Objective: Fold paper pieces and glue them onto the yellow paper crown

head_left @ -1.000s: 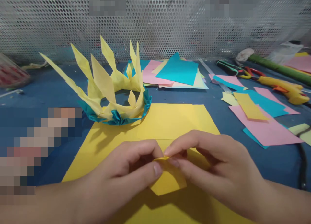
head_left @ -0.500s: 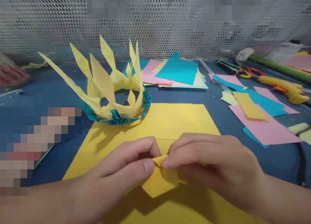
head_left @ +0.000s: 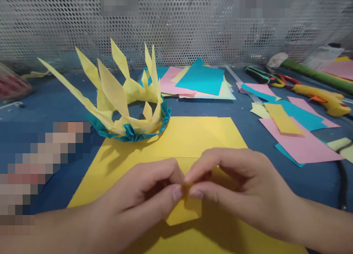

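Folded yellow paper, one, small: lower centre, matte, lower edge angular, top masked by fingers; your left hand and right hand both pinch it. Beneath: yellow sheet. Upper left: pale yellow spiked crown, teal-trimmed. Upper centre: coloured paper stack. Right: pink sheet, yellow glue gun.

The cam, worn on the person's head, looks fwd & down across the blue tabletop. View is close: the folded yellow paper is low nr ctr, perforated screen at top, farther back.
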### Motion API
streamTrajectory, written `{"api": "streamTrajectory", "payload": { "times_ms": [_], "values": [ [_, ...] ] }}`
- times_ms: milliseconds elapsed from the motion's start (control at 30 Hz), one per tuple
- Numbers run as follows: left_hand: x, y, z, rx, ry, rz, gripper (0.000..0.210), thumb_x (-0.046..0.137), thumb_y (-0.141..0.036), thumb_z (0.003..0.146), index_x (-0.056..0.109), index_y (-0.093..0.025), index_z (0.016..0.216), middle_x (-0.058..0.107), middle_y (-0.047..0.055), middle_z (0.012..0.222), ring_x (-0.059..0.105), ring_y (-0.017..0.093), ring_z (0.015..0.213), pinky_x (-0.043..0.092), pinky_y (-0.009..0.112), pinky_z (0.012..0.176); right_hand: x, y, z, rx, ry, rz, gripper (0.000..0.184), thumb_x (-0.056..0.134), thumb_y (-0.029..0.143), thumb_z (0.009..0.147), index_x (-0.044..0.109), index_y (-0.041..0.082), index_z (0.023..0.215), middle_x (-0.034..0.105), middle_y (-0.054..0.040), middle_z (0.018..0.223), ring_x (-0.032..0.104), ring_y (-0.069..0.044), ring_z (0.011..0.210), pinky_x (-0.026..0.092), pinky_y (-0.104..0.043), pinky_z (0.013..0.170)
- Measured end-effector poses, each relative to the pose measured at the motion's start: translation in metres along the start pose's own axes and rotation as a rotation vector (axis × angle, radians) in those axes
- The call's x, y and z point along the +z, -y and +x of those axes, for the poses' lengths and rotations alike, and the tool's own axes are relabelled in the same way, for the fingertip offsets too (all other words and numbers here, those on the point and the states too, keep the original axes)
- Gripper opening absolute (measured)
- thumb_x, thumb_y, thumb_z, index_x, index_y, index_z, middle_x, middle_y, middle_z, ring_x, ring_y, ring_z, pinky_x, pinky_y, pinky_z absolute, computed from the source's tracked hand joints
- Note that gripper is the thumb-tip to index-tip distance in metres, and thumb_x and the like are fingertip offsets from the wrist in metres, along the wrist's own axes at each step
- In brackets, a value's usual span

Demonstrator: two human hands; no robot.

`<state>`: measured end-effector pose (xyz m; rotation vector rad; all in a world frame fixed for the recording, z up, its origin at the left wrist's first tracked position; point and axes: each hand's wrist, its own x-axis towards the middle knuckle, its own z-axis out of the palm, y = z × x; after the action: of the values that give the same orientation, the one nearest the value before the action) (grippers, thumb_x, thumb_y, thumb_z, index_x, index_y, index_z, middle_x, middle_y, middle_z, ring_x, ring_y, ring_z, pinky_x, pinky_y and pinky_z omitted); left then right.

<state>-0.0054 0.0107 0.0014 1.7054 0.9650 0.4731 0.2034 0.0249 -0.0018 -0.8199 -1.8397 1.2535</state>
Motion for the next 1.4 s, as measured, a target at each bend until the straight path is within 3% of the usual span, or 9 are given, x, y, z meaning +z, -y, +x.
{"api": "streamTrajectory", "payload": {
  "times_ms": [100,167,333,467,633,967,1100,1267,1400],
  "values": [
    [0.000,-0.003,0.000,0.011,-0.016,0.036,0.024,0.042,-0.030,0.095,0.047,-0.023,0.072,0.046,-0.005,0.066,0.044,0.013,0.059,0.039,0.022,0.053,0.002,-0.001,-0.005,0.039,0.022,0.040,0.038,0.070,0.007,0.086,0.064,0.028,0.117,0.066,0.0074,0.075,0.065,-0.007,0.068,0.052,-0.016,0.064],
    [0.001,-0.005,0.000,0.013,-0.022,0.051,0.024,0.042,-0.029,0.094,0.047,-0.023,0.071,0.047,-0.005,0.065,0.044,0.012,0.057,0.039,0.022,0.051,0.002,-0.001,-0.007,0.063,0.044,0.059,0.046,0.068,0.008,0.087,0.057,0.033,0.124,0.061,0.0089,0.075,0.064,-0.007,0.069,0.050,-0.016,0.064],
    [0.003,-0.005,0.002,-0.022,-0.025,-0.012,0.016,0.045,-0.029,0.090,0.050,-0.023,0.076,0.048,-0.005,0.066,0.044,0.013,0.058,0.039,0.023,0.053,0.005,0.000,-0.008,0.059,0.042,0.080,0.043,0.064,0.004,0.087,0.054,0.034,0.117,0.057,0.0091,0.076,0.061,-0.006,0.070,0.049,-0.015,0.066],
    [0.006,-0.001,0.003,-0.023,0.007,-0.079,0.017,0.058,-0.034,0.089,0.054,-0.022,0.078,0.058,-0.002,0.075,0.052,0.015,0.068,0.044,0.025,0.060,0.009,0.002,-0.008,0.094,0.039,0.171,0.035,0.061,0.003,0.086,0.054,0.030,0.107,0.055,0.0081,0.077,0.057,-0.006,0.065,0.047,-0.014,0.060],
    [0.008,0.002,0.000,-0.058,-0.115,0.022,0.024,0.059,-0.036,0.091,0.059,-0.021,0.072,0.058,-0.004,0.066,0.051,0.013,0.060,0.040,0.022,0.053,0.010,0.002,-0.004,0.234,0.008,0.279,0.031,0.069,0.012,0.083,0.057,0.027,0.108,0.054,0.0082,0.067,0.053,-0.008,0.055,0.045,-0.017,0.052],
    [0.009,0.002,0.004,-0.058,-0.217,-0.148,0.019,0.070,-0.020,0.079,0.066,-0.021,0.061,0.065,-0.005,0.058,0.054,0.010,0.055,0.042,0.016,0.052,0.011,0.002,-0.003,0.295,-0.025,0.334,0.032,0.069,0.010,0.079,0.064,0.023,0.107,0.061,0.0062,0.067,0.056,-0.008,0.053,0.047,-0.018,0.051],
    [0.007,0.000,0.003,-0.059,-0.258,-0.163,0.018,0.076,-0.018,0.075,0.068,-0.021,0.060,0.066,-0.006,0.056,0.055,0.008,0.052,0.042,0.015,0.049,0.007,0.000,0.000,0.307,0.033,0.396,0.030,0.075,0.011,0.077,0.065,0.021,0.104,0.063,0.0050,0.069,0.057,-0.007,0.058,0.049,-0.018,0.056],
    [0.007,0.001,0.001,-0.017,-0.321,-0.165,0.010,0.072,-0.021,0.081,0.066,-0.021,0.072,0.068,-0.005,0.069,0.063,0.011,0.064,0.050,0.016,0.057,0.003,-0.002,-0.001,0.236,0.029,0.239,0.059,0.087,0.008,0.065,0.064,0.028,0.115,0.063,0.0056,0.083,0.063,-0.010,0.078,0.051,-0.020,0.070],
    [0.009,0.003,0.003,-0.020,-0.302,-0.206,0.011,0.067,-0.022,0.085,0.059,-0.021,0.077,0.060,-0.006,0.070,0.058,0.009,0.061,0.050,0.016,0.056,0.004,-0.002,0.000,0.209,-0.017,0.131,0.046,0.078,0.011,0.075,0.062,0.028,0.116,0.065,0.0040,0.083,0.066,-0.013,0.080,0.053,-0.023,0.070]
  ]
}}
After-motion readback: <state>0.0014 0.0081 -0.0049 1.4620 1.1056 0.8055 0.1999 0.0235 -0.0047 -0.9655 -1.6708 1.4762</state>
